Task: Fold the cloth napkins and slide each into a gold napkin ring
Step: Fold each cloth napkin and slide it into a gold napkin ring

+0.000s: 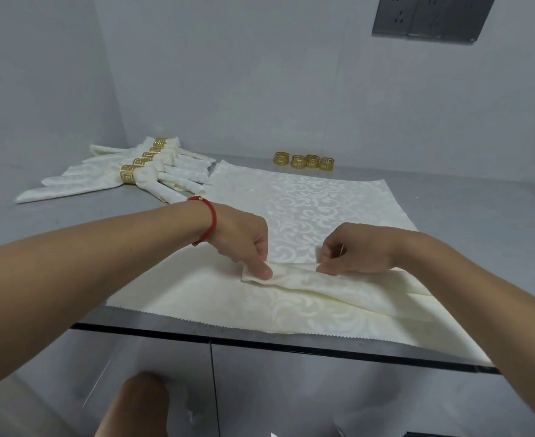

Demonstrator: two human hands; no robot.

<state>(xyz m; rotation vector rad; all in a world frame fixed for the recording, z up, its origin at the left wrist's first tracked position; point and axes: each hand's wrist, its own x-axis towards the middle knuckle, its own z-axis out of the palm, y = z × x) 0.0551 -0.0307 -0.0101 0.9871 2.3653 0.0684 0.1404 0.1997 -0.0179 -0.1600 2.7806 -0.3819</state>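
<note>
1. Far on the left of the gray table (449, 216), done napkins (108, 178) lie in a row, each inside a gold ring (127, 175).
2. Left hand (244, 241), with a red band (211, 220) on its wrist, pinches the folded edge of the cream napkin (307, 209).
3. Right hand (351, 250) pinches the same fold, just beside it.
4. At the back, four empty rings (304, 160) stand together.
</note>
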